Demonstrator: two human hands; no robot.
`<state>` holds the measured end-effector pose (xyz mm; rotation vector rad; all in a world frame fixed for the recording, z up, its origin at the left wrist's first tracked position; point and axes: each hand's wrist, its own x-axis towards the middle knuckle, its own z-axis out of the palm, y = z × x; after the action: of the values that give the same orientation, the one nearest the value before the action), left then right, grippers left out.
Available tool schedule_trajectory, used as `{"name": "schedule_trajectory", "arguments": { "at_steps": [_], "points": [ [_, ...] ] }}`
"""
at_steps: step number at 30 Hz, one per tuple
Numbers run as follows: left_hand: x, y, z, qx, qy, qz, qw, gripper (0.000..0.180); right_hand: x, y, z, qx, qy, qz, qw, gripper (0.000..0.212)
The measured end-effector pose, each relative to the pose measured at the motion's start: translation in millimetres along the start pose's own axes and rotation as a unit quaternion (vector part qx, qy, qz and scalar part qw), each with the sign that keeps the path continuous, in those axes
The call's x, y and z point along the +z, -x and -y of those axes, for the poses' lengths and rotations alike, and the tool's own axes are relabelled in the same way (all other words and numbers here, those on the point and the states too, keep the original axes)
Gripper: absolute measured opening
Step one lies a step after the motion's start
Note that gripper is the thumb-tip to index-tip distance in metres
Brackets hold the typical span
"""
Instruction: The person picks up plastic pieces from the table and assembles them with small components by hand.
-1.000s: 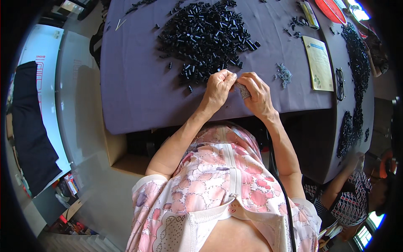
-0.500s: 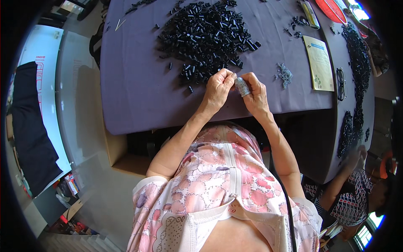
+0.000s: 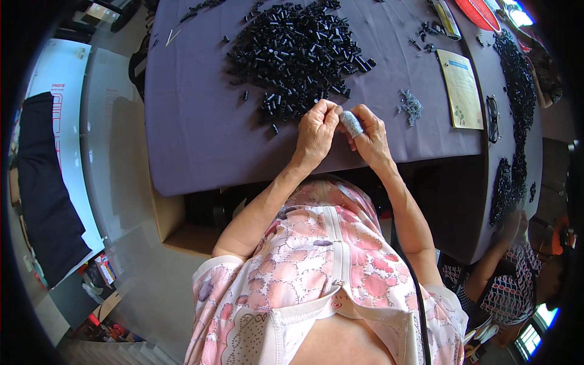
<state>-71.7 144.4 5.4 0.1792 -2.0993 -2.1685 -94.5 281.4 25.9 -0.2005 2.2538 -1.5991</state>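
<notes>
My left hand [image 3: 316, 132] and my right hand [image 3: 373, 139] meet fingertip to fingertip over the front of the table. Both are closed in a pinch, and whatever sits between the fingers is too small and hidden to make out. A grey, speckled wrap [image 3: 351, 123] covers one finger of my right hand. Just beyond my left hand lies a big heap of short black tube-like pieces [image 3: 298, 55], with a few strays at its near edge. To the right of my right hand is a little pile of tiny clear-grey pieces [image 3: 411, 108].
The table wears a purple-grey cloth [image 3: 201, 121]. On the right are a yellowish packet [image 3: 460, 91], black-framed eyeglasses [image 3: 493, 118], a red basket [image 3: 477, 13] and more black pieces [image 3: 519, 121]. A co-worker's blurred hand [image 3: 516, 226] is at the right table edge. A cardboard box [image 3: 167, 219] stands below left.
My right hand has turned slightly, and its lower fingers now show below the wrapped one. My left hand stays nearly in place. The co-worker's hand has shifted a little.
</notes>
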Motion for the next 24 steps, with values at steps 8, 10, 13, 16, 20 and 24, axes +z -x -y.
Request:
{"name": "schedule_trajectory", "arguments": {
  "at_steps": [8,10,13,16,20,24],
  "points": [
    [-13.6,-0.6,-5.6,-0.052,0.013,0.077,0.996,0.013,0.7,1.1,2.0,-0.024,-0.061,-0.002,0.998,0.013],
    [-14.5,-1.3,-5.9,-0.062,0.022,0.092,0.994,0.012,0.5,0.9,1.6,-0.017,-0.071,0.010,0.997,0.013],
    [-15.6,-0.8,-2.5,-0.063,0.016,0.092,0.994,0.010,3.6,1.2,-2.4,-0.041,-0.074,-0.003,0.996,0.013],
    [-12.8,-0.7,-4.7,-0.064,0.011,0.085,0.994,0.013,3.6,2.7,-3.4,-0.047,-0.078,-0.008,0.996,0.017],
    [-7.7,-0.5,-1.8,-0.074,-0.008,0.046,0.996,0.018,6.1,-1.1,-12.4,-0.122,-0.036,-0.038,0.991,0.019],
    [-5.8,-0.5,2.4,-0.068,0.010,0.020,0.997,0.018,-14.3,0.3,-7.5,-0.183,0.157,-0.146,0.959,0.019]
  ]
}}
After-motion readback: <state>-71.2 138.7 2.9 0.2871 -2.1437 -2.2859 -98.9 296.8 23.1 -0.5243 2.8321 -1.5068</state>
